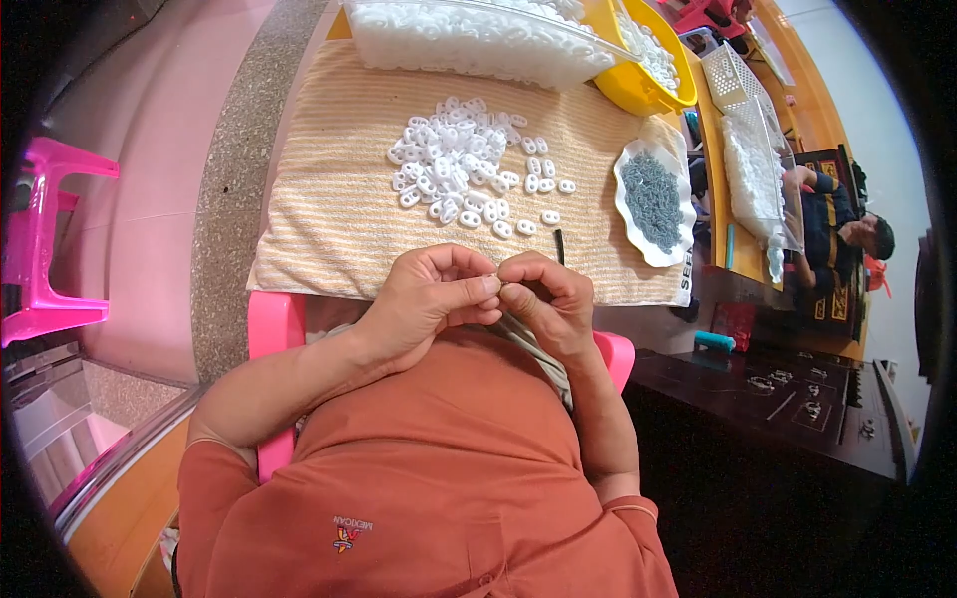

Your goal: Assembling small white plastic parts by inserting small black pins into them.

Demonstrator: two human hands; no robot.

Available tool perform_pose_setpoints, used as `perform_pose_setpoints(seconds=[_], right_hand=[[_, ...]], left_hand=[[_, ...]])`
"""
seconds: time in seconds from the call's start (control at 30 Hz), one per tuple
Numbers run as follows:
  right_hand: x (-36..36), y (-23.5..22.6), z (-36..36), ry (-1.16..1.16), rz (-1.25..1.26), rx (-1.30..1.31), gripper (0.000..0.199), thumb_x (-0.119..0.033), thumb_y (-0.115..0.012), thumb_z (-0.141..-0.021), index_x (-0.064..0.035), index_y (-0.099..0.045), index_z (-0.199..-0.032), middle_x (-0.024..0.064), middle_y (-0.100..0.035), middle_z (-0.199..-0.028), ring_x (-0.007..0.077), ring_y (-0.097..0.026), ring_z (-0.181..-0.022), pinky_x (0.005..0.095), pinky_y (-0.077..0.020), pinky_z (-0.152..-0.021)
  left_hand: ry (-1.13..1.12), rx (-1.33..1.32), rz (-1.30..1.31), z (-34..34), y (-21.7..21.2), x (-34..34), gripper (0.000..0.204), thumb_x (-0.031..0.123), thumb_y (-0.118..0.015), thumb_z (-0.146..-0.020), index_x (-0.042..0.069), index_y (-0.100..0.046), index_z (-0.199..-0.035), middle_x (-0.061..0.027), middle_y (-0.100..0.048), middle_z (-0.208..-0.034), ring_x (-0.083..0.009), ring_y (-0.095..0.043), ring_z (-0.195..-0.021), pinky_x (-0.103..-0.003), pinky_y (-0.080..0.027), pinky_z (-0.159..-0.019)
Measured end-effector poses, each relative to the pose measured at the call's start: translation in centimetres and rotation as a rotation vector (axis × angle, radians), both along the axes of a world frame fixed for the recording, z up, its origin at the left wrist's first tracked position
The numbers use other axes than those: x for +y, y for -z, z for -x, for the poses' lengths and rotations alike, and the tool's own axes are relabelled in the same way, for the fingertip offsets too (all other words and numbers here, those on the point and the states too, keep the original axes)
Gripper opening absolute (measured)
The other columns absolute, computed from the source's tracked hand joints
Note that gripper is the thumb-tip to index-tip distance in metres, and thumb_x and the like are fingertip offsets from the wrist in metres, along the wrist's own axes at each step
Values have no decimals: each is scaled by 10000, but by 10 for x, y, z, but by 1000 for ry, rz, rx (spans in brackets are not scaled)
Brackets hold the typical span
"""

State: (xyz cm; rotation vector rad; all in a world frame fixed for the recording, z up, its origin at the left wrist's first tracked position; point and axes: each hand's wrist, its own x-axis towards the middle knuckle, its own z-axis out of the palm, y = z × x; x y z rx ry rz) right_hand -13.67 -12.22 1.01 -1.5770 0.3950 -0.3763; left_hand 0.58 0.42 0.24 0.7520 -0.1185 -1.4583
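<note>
In the head view, the left hand (424, 299) and the right hand (548, 299) are meeting at the centre of the frame, just below the near edge of a striped yellow towel (329, 209). The fingers (477, 289) of the left hand are pinching together at the thumb and forefinger, and the right hand's fingers are pressing closed against them, tip to tip. Whatever small piece they are clamping is hidden between the fingertips, so I cannot tell what it is.

Above the hands, in the upper middle of the frame, a loose heap of small white plastic rings (459, 164) is lying on the towel. A short dark stick (559, 246) is resting just above the right hand. To the right, a white scalloped dish (638, 244) is holding a pile of grey metal bits (653, 199). At the top, a clear tray (469, 45) of more white pieces is sitting beside a yellow bowl (633, 90). The towel is covering the surface (224, 199), speckled grey stone at its left edge. A pink stool (50, 249) is standing at the far left.
</note>
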Motion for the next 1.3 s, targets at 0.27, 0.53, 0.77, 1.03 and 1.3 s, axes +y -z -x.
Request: perform_pose_setpoints(seconds=[0.27, 0.53, 0.77, 1.03, 1.3], right_hand=[[5, -3, -4, 55, 23, -18, 60, -23, -613, -879, 27, -627, -909, 43, -608, -893, 98, -569, -835, 230, -466, -740], [7, -1, -3, 101, -67, 39, 59, -33, -600, -888, 19, -616, -911, 23, -596, -875, 76, -553, -813, 215, -456, -725], [7, -1, -3, 152, -192, 88, 66, -56, -567, -911, 3, -595, -900, 0, -587, -863, 47, -531, -787, 199, -444, -709], [0, 12, 2, 84, -117, 56, 124, -85, -585, -924, 31, -598, -965, 48, -597, -952, 87, -579, -844, 210, -509, -723], [0, 11, 1, 72, -110, 75, 136, -99, -580, -930, 32, -598, -960, 47, -597, -952, 85, -576, -840, 212, -506, -726]], left_hand=[[-15, -16, -17, 0, 1, 0, 138, 62, -649, -865, 12, -590, -979, -63, -639, -869, -132, -645, -771, -278, -580, -721], [-29, -16, -29, 2, 2, -1, 134, 54, -637, -871, 8, -594, -990, -63, -647, -897, -132, -648, -785, -279, -581, -733], [-38, 9, -28, 1, -2, -1, 179, 27, -608, -884, -13, -596, -1057, -73, -644, -949, -136, -650, -835, -265, -574, -769], [-42, 7, -31, 2, -1, -1, 170, 11, -599, -885, -24, -594, -1051, -75, -637, -959, -140, -648, -843, -255, -570, -768], [-35, 9, -22, 2, 1, -2, 168, 7, -602, -883, -13, -599, -1050, -84, -645, -964, -156, -658, -853, -277, -577, -788]])
